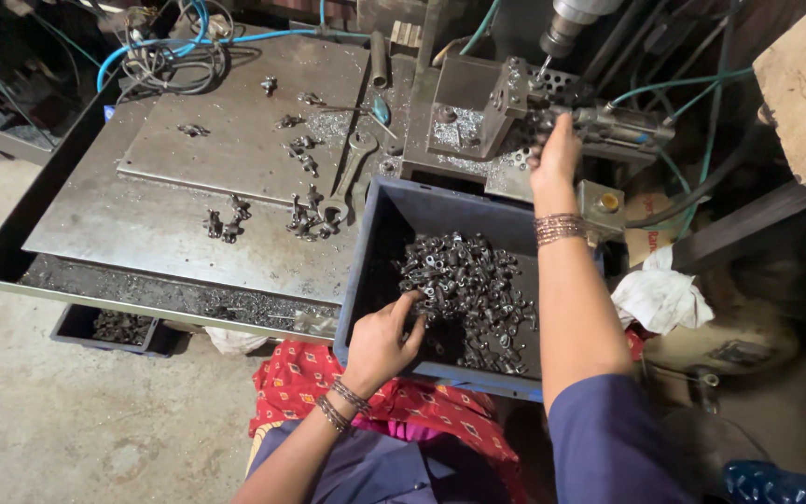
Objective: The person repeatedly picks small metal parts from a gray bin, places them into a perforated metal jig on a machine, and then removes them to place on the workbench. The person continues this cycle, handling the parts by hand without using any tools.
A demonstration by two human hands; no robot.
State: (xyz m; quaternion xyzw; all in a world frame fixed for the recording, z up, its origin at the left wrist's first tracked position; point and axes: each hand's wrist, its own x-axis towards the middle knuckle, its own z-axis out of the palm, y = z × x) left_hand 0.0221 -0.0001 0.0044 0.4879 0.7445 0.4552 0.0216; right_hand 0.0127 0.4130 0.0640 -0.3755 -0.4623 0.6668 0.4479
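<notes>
Our left hand (380, 343) curls loosely into small metal fittings (466, 294) heaped in the blue bin (366, 271); our right hand (555, 154) pinches one at the drill fixture (492, 103) above. Hard, dense, probably oily: we would pinch each across its body.

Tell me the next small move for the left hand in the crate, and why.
Probably close the fingers on one small metal part and lift it out. The left hand is already reaching into the heap of small metal parts in the dark plastic crate, while the right hand is up at the drill fixture.
</notes>
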